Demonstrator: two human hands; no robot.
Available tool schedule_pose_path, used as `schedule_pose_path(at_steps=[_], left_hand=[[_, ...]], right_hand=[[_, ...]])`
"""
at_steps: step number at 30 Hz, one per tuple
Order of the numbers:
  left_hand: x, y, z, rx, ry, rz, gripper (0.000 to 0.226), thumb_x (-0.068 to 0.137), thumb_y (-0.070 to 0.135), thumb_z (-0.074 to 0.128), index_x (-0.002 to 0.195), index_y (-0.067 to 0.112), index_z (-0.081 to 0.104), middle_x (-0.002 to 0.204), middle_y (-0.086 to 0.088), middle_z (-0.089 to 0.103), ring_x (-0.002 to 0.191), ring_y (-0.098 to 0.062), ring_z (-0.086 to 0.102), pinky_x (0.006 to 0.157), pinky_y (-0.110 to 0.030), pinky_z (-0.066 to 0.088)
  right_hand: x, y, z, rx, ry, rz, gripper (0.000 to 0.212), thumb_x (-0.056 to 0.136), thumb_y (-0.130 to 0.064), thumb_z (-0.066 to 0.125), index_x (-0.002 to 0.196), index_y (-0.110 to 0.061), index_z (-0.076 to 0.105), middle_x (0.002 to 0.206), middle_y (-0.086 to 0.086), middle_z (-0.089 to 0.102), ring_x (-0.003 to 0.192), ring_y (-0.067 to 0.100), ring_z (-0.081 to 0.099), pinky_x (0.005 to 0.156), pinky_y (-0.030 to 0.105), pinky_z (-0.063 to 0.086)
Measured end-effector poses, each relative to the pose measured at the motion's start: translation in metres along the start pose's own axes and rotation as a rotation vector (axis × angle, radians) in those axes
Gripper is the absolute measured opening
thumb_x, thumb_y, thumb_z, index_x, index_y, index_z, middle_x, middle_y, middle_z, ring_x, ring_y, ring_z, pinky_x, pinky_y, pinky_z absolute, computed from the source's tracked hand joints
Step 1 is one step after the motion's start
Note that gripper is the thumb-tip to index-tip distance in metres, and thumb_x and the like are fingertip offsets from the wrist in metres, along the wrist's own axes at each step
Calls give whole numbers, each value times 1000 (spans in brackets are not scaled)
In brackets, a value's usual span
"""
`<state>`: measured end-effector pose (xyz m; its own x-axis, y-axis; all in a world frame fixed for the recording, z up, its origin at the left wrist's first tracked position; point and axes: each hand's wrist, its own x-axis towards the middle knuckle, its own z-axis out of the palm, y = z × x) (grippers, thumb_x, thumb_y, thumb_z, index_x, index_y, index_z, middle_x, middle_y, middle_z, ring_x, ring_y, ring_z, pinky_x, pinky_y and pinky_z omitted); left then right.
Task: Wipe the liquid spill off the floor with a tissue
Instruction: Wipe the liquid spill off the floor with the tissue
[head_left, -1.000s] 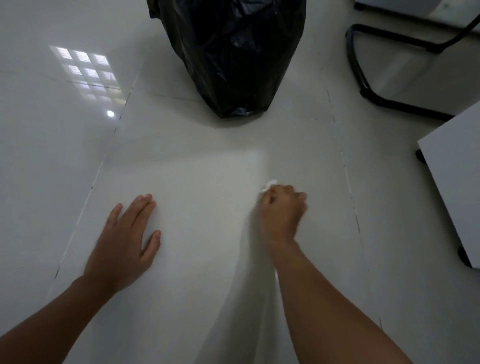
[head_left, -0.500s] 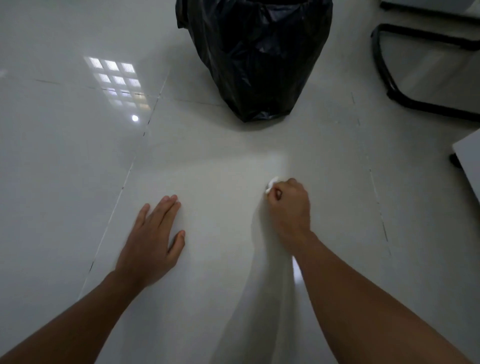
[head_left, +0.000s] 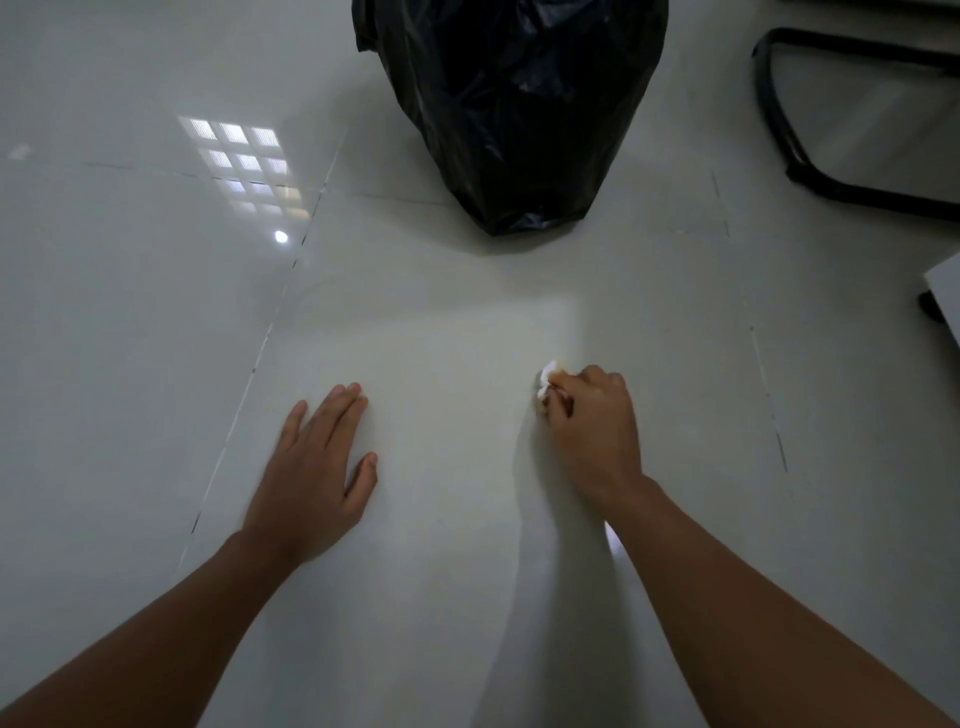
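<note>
Tissue is a small white crumpled wad, no clear long axis; only a bit pokes out toward the front-left of my right hand. My right hand is fisted around it, pressed on the pale glossy floor. My left hand lies flat, fingers spread, well apart. Spill itself: can't tell. Black bag stands ahead, chair base at far right.
</note>
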<state>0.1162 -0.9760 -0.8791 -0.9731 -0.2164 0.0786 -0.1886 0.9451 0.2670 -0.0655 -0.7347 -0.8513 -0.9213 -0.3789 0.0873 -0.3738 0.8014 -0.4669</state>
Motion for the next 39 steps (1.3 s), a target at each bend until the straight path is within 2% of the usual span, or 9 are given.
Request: schedule_pose_path(at_steps=[5,11,15,19,22,25,29,35,39], left_hand=[[0,0,0,11,-4,-7,64,95,37,36,146,-1,46,156,-16,43,147,-30,38,121,-55,27],[-1,-1,0,13,-6,-2,64,96,37,37,147,-1,44,157,-15,42,148,-29,37,122,-54,27],[-1,-3,2,16,-2,-8,64,95,37,37,148,1,43,157,-14,42,149,-28,36,122,-54,26],[-1,-3,3,17,-3,-5,64,95,37,37,148,1,43,157,-14,42,149,-28,36,122,-53,26],[-1,-3,2,24,-6,-7,64,95,37,37,147,1,43,157,-14,42,149,-27,36,122,-53,26],[-1,-3,2,24,-8,-4,64,95,37,37,147,0,43,157,-14,42,149,-28,36,122,-53,26],[-1,-3,2,13,-10,-8,64,96,38,36,148,0,43,157,-14,42,149,-27,35,123,-53,25],[-1,-2,1,13,-4,-6,64,95,38,37,147,0,44,157,-14,43,148,-28,36,122,-54,27],[-1,-3,1,12,-18,-7,65,96,38,36,148,0,43,157,-14,42,149,-27,35,122,-53,26]], right_hand=[[-24,-27,11,87,-161,-281,18,87,-24,61,100,-17,70,83,4,57,82,25,49,74,38,47],[-58,-32,10,130,-396,-450,50,71,-56,73,110,-24,67,89,-3,56,85,18,48,75,29,43],[-69,-41,17,81,-316,-436,40,71,-52,74,99,-25,67,85,-6,58,82,17,47,67,26,40],[-76,-52,29,70,-146,-365,10,75,-32,67,78,-23,66,70,-7,55,72,14,45,55,24,35],[-71,-57,34,12,-61,-362,6,73,-21,63,68,-20,62,64,-5,54,66,17,45,50,27,35],[-56,-53,29,-32,-39,-271,4,73,-20,62,72,-20,65,70,-3,60,74,20,54,53,32,43],[-39,-36,14,63,-24,-99,11,87,-27,59,80,-22,66,71,-6,54,77,16,50,57,34,49],[-51,-41,16,84,-239,-288,16,89,-38,58,90,-30,72,76,-9,53,80,12,49,63,29,47],[-60,-49,23,126,-154,-259,14,89,-37,58,89,-29,70,74,-9,51,77,10,46,56,26,44]])
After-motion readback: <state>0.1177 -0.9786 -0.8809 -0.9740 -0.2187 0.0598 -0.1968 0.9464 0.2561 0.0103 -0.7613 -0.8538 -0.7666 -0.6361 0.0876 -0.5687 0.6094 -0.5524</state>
